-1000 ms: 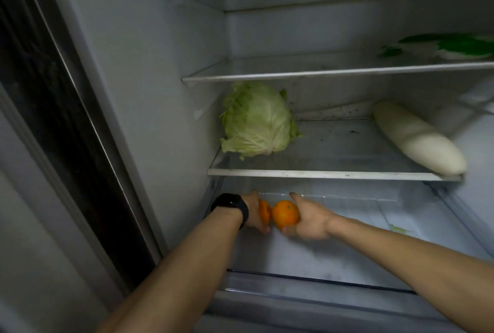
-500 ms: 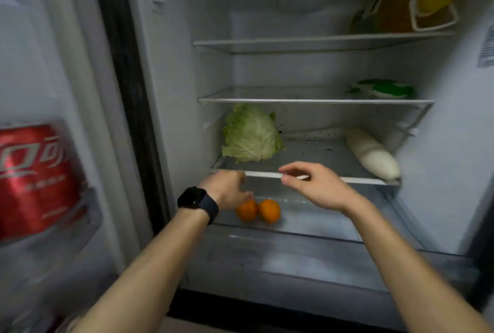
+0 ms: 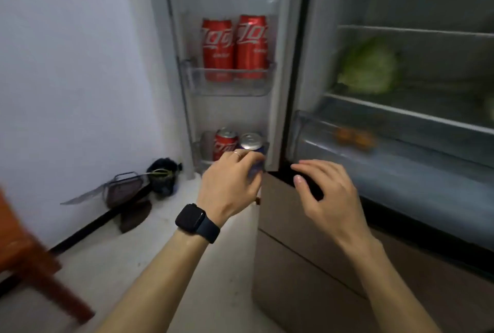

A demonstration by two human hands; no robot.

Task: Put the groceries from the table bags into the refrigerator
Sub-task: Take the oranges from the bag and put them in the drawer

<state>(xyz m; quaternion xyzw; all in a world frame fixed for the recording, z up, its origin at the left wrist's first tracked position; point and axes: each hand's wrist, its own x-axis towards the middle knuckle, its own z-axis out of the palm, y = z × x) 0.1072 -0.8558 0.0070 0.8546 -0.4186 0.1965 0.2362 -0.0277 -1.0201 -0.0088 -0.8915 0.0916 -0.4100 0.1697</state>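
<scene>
- Your left hand (image 3: 230, 185) hangs at the picture's centre with its fingers loosely curled and nothing in it. It sits in front of a blue can with a silver top (image 3: 252, 145), and you cannot tell whether the fingertips touch the can.
- Your right hand (image 3: 330, 193) floats just at 3 o'clock of the left, palm down, fingers relaxed and slightly spread, holding nothing.
- A black smartwatch (image 3: 196, 223) wraps your left wrist.
- At 12 o'clock of the left hand stands the open white refrigerator door (image 3: 276, 65). Its upper clear bin holds two tall red soda cans (image 3: 235, 49), upright and side by side. The lower bin holds a short red can (image 3: 224, 142) just beside the blue one.
- At 9 o'clock, on the pale floor, lie a dark wire basket (image 3: 123, 188) and a black pot-like thing (image 3: 163, 176); an orange-brown wooden leg (image 3: 26, 252) crosses at 8 o'clock.
- Two small oranges (image 3: 352, 137), badly blurred, lie at 2 o'clock of the right hand, behind the front of the clear plastic drawer (image 3: 307, 132). They are side by side, the pair's line running left to right.
- A pale green round cabbage (image 3: 369, 65) rests on the glass shelf (image 3: 401, 112) above them; which way it points is lost in blur.
</scene>
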